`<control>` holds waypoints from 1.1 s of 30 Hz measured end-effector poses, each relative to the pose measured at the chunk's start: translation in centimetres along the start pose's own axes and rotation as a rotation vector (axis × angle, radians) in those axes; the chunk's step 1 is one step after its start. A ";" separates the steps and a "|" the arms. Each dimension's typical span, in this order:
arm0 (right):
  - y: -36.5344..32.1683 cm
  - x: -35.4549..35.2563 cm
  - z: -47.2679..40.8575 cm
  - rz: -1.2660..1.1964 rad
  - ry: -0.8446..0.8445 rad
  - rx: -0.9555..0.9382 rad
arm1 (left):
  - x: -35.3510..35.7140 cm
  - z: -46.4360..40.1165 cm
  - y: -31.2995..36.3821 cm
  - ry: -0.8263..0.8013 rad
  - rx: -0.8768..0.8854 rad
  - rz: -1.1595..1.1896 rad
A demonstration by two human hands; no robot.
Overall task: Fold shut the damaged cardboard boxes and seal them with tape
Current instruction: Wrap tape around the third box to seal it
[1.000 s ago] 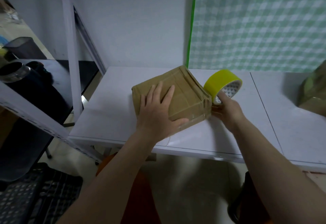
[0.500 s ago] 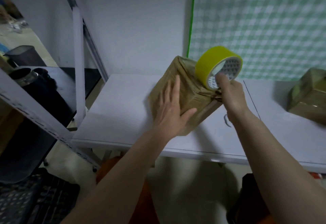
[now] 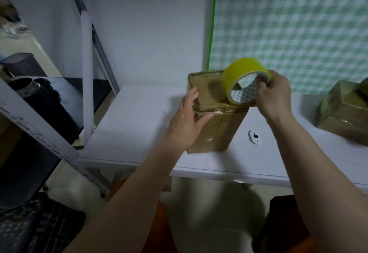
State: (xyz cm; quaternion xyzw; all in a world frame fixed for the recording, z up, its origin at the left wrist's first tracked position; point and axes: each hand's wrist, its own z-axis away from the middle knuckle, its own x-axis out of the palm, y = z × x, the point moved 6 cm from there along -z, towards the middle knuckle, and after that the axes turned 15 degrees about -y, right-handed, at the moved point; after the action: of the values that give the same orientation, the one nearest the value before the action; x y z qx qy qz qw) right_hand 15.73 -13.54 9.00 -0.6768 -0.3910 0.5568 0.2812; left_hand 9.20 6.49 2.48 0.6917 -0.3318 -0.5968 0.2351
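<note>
On white worktop (image 3: pixel 135 125), cardboard box (image 3: pixel 215 131) now stood on end, earlier lay flat. Left hand (image 3: pixel 185 125) steadies side, fingers straight. Right hand (image 3: pixel 273 95) grips yellow tape roll (image 3: pixel 242 73), moved from box's side to top face. Likely taping next seam.
</note>
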 end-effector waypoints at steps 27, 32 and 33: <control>3.9 -2.0 -0.8 -0.308 0.019 0.136 | 0.5 -3.6 3.8 -0.099 -0.135 -0.712; 5.8 -0.6 -1.0 -0.545 -0.017 0.214 | 0.4 -3.8 4.2 -0.115 -0.119 -0.732; 6.2 0.0 -0.9 -0.609 -0.033 0.246 | 0.6 -4.0 4.6 -0.128 -0.135 -0.761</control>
State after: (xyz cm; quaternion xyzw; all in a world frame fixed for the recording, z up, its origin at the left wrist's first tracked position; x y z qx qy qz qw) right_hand 17.95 -16.81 4.18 -0.4806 -0.5096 0.5011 0.5082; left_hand 12.39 2.73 6.10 0.7098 -0.0258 -0.7036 0.0207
